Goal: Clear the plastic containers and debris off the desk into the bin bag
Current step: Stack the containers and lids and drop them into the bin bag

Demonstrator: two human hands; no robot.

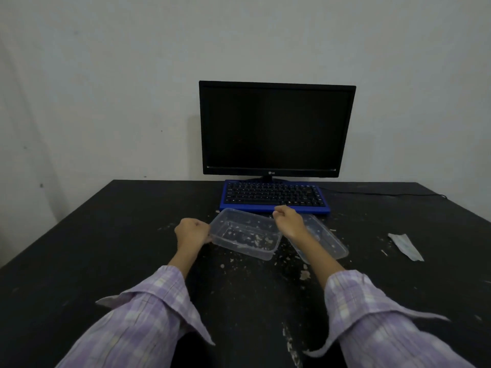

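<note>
1. Spreading across the lower half of the view is a black desk (93, 248), matte and scuffed, its top dusted with pale marks; behind it stands a plain grey-white wall (106, 75).
2. A black flat-screen monitor (276, 128) stands at the back of the desk, its screen dark and glossy-edged, with the "LG" logo readable on the lower bezel.
3. Two sleeves (138, 322) of lilac checked cloth, soft and loosely cuffed, reach in from the bottom edge.
4. A keyboard (275, 196) with black keys in a bright blue frame lies just in front of the monitor; its key legends are too small to read.
5. A clear plastic container (245, 235), rectangular with rounded corners and thin shiny walls, sits mid-desk just before the keyboard, with pale crumbs inside.
6. A second clear container (329, 239), likewise rectangular, lies just to its right, partly under the right forearm.
7. The left hand (192, 231) has curled fingers gripping the first container's left rim.
8. The right hand (288, 220) hovers over that container's far right corner with fingers curled; whether it holds anything I cannot tell.
9. A crumpled pale wrapper (405, 247) lies well apart to the right.
10. Pale flaky debris (305, 274) is scattered on the desk around and in front of the containers.
</note>
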